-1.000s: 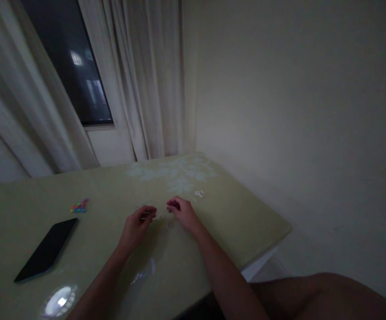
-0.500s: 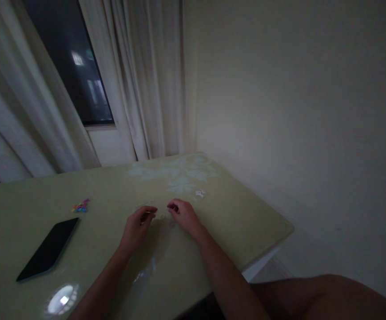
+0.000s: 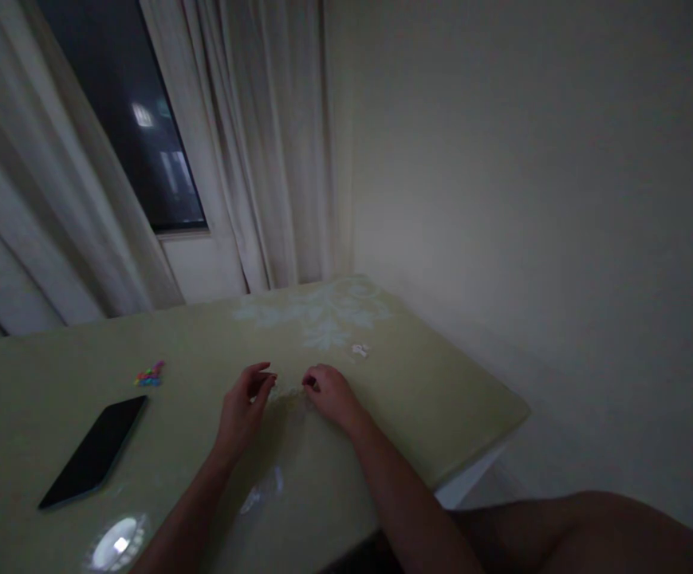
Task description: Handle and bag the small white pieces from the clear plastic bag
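Above the table, my left hand (image 3: 243,413) has its thumb and a finger pinched together, the index finger raised a little above them. A tiny pale speck shows at those tips, too small to name. To its right, my right hand (image 3: 332,399) is also in a pinch, thumb against fingers, and what it holds is hidden. A faint, see-through thing (image 3: 289,392) lies in the gap between the two hands; its shape is unclear. Just beyond my right hand sits a small group of white pieces (image 3: 360,350).
A small heap of bright coloured pieces (image 3: 150,374) lies at the left, behind a black tablet (image 3: 95,453). Nearer me are a shiny round reflection (image 3: 116,544) and a crumpled clear plastic piece (image 3: 262,489). The table (image 3: 442,399) meets the wall at the right.
My left hand has drawn slightly left, and its index finger has lifted away from the thumb. My right hand has sunk a little, still pinched. The view has shifted slightly.
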The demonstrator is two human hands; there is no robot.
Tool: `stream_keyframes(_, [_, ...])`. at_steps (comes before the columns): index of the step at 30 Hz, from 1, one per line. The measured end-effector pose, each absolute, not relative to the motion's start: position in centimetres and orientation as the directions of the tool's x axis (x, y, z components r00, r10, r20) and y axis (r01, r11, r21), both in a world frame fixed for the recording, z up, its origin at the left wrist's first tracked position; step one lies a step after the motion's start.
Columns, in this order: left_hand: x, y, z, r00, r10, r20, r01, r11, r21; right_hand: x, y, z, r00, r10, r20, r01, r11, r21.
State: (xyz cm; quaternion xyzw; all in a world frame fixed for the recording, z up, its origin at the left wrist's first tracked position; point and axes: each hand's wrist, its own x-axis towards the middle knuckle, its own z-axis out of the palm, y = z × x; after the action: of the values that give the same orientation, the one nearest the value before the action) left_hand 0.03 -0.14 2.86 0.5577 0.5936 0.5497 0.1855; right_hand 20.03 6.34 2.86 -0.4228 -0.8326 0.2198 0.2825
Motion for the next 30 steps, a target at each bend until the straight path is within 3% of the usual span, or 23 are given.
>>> stream_keyframes(5, [-0.4, 0.1, 2.9, -0.354, 0.851, 0.389, 0.463, -0.201, 0.863, 20.2, 6.2, 3.1, -0.479, 0.816, 0.324, 0.539, 0.565, -0.624])
stream_keyframes(12, [-0.3, 0.0, 3.5, -0.400, 0.806, 0.436, 0.462, -0.234, 0.855, 19.0, 4.9, 3.1, -0.559, 0.726, 0.401, 0.524, 0.684, -0.508])
stream_keyframes(20, [-0.5, 0.2, 3.4, -0.402, 0.821, 0.406, 0.359, -0.266, 0.895, 19.5, 5.3, 3.1, -0.519, 0.779, 0.351, 0.554, 0.620, -0.556])
stream_keyframes(30, [0.4, 0.3, 3.7, -0.374, 0.849, 0.373, 0.257, -0.291, 0.922, 18.6, 4.8, 2.3, -0.571, 0.758, 0.316, 0.596, 0.647, -0.475])
